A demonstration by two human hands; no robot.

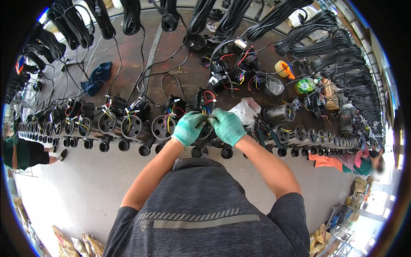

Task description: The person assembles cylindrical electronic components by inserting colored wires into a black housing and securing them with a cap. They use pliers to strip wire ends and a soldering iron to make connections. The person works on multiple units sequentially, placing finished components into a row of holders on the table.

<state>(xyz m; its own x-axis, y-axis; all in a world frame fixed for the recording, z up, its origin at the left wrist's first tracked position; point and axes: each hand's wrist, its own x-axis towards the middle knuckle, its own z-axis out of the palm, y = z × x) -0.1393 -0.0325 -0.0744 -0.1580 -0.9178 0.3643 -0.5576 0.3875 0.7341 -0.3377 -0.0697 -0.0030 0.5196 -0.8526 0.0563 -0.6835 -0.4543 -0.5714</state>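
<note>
Both my hands wear pale green gloves and meet at the near edge of the table. My left hand (189,127) is closed in a pinch, and so is my right hand (228,127), its fingertips almost touching the left's. Thin coloured wires (207,110) run down into the fingers from a black motor-like part (208,97) with red leads just beyond them. The wire ends are hidden by the gloves. Under the hands sits a dark cylindrical housing, mostly covered. Left of it stands an open black housing (159,128) with holes in its inner plate.
More housings (108,123) line the table's near edge. Coiled black cables (278,19) hang along the far side. Right of centre lie a clear plastic bag (247,111), an orange tape roll (282,68) and a green bottle (305,86). A blue cloth (96,79) lies left. Other people stand at both sides.
</note>
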